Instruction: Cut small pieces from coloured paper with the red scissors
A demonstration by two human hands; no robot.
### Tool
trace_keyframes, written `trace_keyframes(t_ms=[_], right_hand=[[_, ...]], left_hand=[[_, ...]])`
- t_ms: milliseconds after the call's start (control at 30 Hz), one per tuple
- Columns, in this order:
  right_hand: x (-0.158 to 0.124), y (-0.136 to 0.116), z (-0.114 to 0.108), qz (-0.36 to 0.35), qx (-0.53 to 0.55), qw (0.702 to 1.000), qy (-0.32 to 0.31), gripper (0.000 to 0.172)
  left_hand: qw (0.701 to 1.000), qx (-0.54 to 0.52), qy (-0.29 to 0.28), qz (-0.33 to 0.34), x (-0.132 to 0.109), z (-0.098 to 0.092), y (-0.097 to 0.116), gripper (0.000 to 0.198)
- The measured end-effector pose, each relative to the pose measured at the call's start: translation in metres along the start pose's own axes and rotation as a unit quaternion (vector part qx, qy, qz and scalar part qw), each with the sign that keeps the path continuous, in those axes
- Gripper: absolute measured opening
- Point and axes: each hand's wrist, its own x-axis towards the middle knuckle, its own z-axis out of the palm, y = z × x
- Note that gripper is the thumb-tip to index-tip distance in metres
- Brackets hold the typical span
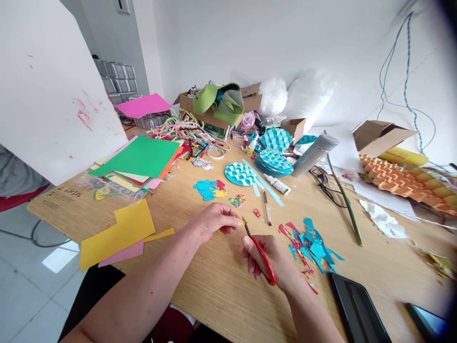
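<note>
My left hand (pixel 222 220) pinches a small piece of yellow paper (pixel 241 220), most of it hidden by the fingers. Red-handled scissors (pixel 263 261) are in my right hand (pixel 262 257), their slightly parted blades pointing at the yellow piece. Just beyond my hands lie blue fish-shaped paper cutouts (pixel 206 189), a red cutout (pixel 220 185) and a yellow one (pixel 220 194). Beside them is a little heap of tiny coloured paper bits (pixel 237 200). Right of my right hand, blue and red paper scraps (pixel 316 245) are scattered.
Yellow paper (pixel 117 233) and stacked coloured sheets (pixel 139 159) lie left. A pen (pixel 267 208), glue bottle (pixel 278 185), blue-patterned discs (pixel 240 174) and grey flask (pixel 314 155) stand or lie beyond. A black phone-like slab (pixel 357 307) is near right. Boxes line the wall.
</note>
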Motion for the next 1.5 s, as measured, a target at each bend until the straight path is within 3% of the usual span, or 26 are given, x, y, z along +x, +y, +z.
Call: trace_keyframes(t_ms=[233,1500], right_hand=[[-0.001,-0.0005,-0.0012,-0.007,0.007,1.0,-0.004,0.054],[-0.0013,-0.002,0.0,0.006,0.007,1.0,-0.008,0.054]], left_hand=[[1.0,-0.017,-0.021,-0.007,-0.0041,0.0026,0.0051,0.024],[1.0,0.002,-0.014,-0.01,-0.0066,0.0035,0.0091,0.022]])
